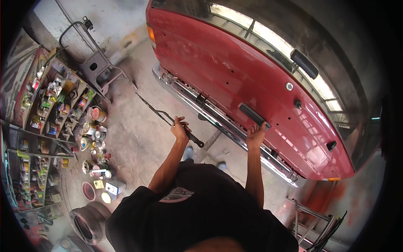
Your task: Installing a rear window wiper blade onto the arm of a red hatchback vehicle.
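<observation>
My left hand [179, 128] is closed around a long black wiper arm and blade [195, 140], held diagonally over the concrete floor. My right hand [256, 135] is raised with curled fingers at the lower end of a black handle [249, 112] on the red tailgate [214, 59] of a vehicle; whether it grips anything is unclear. The tailgate has small holes, a round lock [289, 86] and black fittings. Along its lower edge runs a chrome bumper [189, 101]. My feet [187, 153] show below me.
At left stand shelves crowded with paint cans [54, 128], more cans and tubs [88, 191] on the floor, and stacked tyres [86, 224]. A grey metal frame [98, 73] leans by the wall. Metal framing [310, 214] with black strips lies at lower right.
</observation>
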Demonstrator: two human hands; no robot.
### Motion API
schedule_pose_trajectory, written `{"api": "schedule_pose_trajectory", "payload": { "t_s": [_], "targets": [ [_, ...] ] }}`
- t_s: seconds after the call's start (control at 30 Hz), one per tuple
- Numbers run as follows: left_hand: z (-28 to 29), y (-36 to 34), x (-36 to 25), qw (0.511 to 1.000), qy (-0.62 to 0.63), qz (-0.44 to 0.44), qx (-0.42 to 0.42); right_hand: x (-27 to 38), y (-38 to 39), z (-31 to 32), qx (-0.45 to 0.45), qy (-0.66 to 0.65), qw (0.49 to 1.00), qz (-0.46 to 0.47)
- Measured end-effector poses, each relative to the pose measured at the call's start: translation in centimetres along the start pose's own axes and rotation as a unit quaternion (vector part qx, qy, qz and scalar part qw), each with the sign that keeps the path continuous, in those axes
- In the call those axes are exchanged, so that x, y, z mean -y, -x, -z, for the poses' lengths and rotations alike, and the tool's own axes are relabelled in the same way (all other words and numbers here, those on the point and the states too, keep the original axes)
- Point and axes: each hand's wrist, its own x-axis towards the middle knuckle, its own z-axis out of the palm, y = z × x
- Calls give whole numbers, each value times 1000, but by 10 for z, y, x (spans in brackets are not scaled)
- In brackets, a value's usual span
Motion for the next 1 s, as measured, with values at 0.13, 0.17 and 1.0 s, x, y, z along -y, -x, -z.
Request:
{"api": "schedule_pose_trajectory", "payload": {
  "t_s": [0.13,0.17,1.0],
  "targets": [
    [1,3,1,1000,-8,-4,11,0,3,-5,-18,8,1000,3],
    [2,3,0,1000,-14,-6,14,-1,4,-4,-9,10,1000,3],
    [-107,110,-72,970,-56,-86,219,-11,-1,17,-35,143,988,44]
  ]
}}
